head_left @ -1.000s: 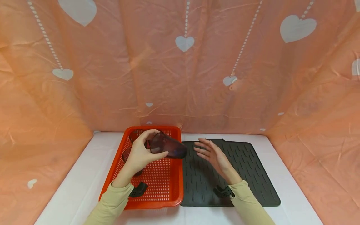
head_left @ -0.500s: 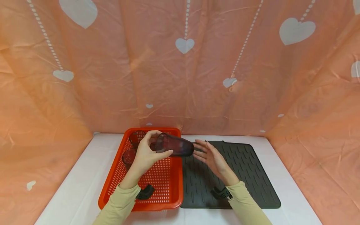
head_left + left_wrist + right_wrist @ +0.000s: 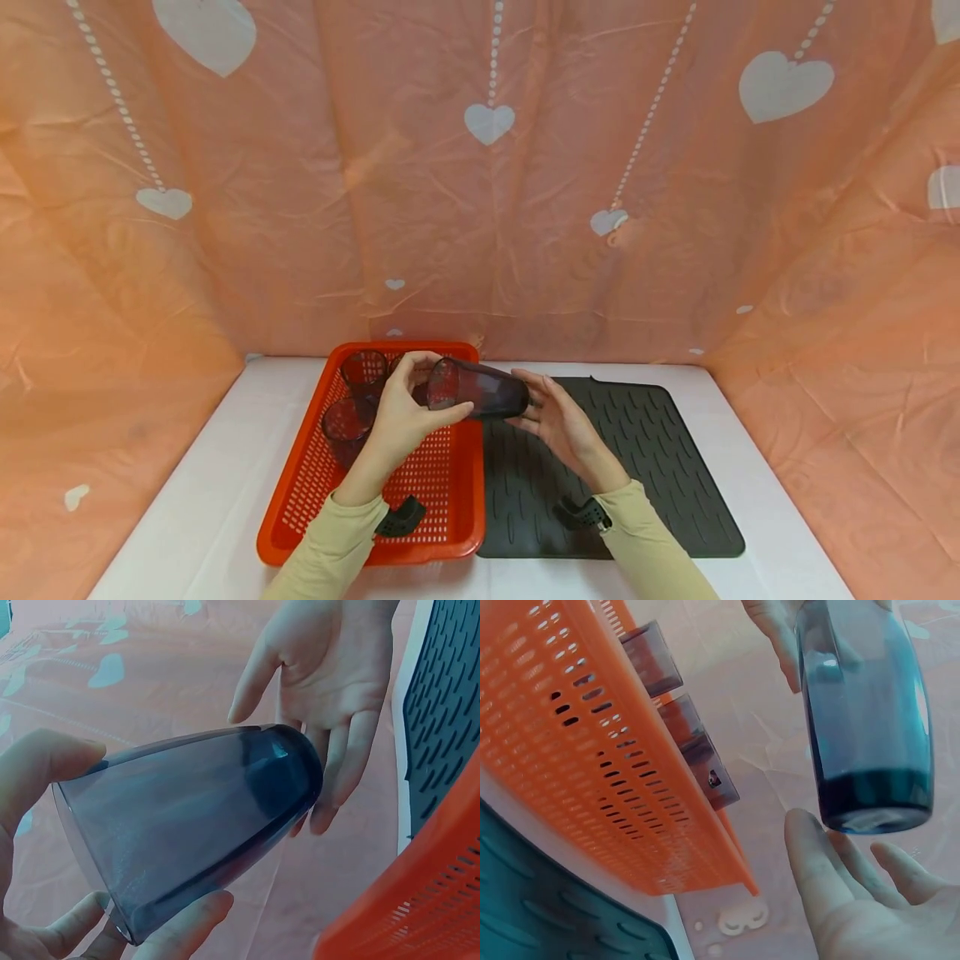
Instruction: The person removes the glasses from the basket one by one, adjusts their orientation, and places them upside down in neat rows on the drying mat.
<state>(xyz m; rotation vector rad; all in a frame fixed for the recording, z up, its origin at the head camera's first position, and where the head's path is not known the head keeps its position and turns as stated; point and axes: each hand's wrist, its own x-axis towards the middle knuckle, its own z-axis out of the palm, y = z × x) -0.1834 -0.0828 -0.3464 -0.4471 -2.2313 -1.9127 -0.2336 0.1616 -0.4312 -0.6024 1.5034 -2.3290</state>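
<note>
My left hand [image 3: 405, 408] grips a dark, see-through tumbler [image 3: 478, 389] near its rim and holds it sideways over the right edge of the orange basket [image 3: 300, 492]. The tumbler [image 3: 195, 817] points its base to the right. My right hand [image 3: 551, 412] is spread open at that base, fingers straight, touching or almost touching it; in the right wrist view the tumbler [image 3: 866, 712] base hangs just above the palm [image 3: 847, 900]. Two more dark tumblers [image 3: 365, 369] [image 3: 345, 421] stand upright in the basket's far left part.
A black ribbed mat [image 3: 637, 467] lies right of the basket on the white table [image 3: 202, 500]. Orange sheeting with white hearts [image 3: 487, 121] closes in the back and both sides.
My left hand has carried the tumbler a little up and to the right. My right hand has moved left to meet its base.
</note>
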